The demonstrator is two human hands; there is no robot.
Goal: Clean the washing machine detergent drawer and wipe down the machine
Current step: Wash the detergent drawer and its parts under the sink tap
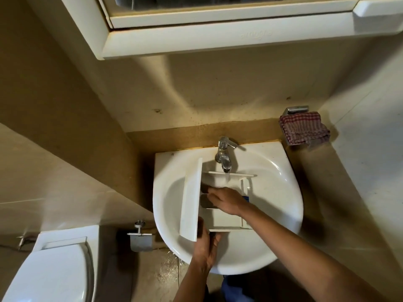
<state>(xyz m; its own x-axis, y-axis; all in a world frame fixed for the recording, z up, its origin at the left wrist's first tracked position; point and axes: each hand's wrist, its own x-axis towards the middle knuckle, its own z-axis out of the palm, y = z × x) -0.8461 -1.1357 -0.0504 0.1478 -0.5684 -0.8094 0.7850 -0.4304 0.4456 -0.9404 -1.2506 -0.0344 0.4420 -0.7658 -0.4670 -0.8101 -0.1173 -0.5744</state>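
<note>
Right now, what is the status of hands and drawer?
Left hand grips detergent drawer in sink. Right hand reaches inside its compartment, tap running onto it. Nothing in the way.

Sink (pixel 281 201): white basin, back edge against the wall.
Tap (pixel 224 154): chrome, middle of the sink's back edge; water running from the spout.
Checked cloth (pixel 305 128): red and white, bunched on a metal wall holder (pixel 297 109) just past the sink's back right corner.
Cabinet (pixel 218 38): cream, mirrored, on the wall above the sink.
Toilet (pixel 54 269): white, lid down, left of the sink.
Paper holder (pixel 140 238): chrome, between toilet and the sink's left edge.
Floor (pixel 165 271): wet patches below the sink's front edge.
</note>
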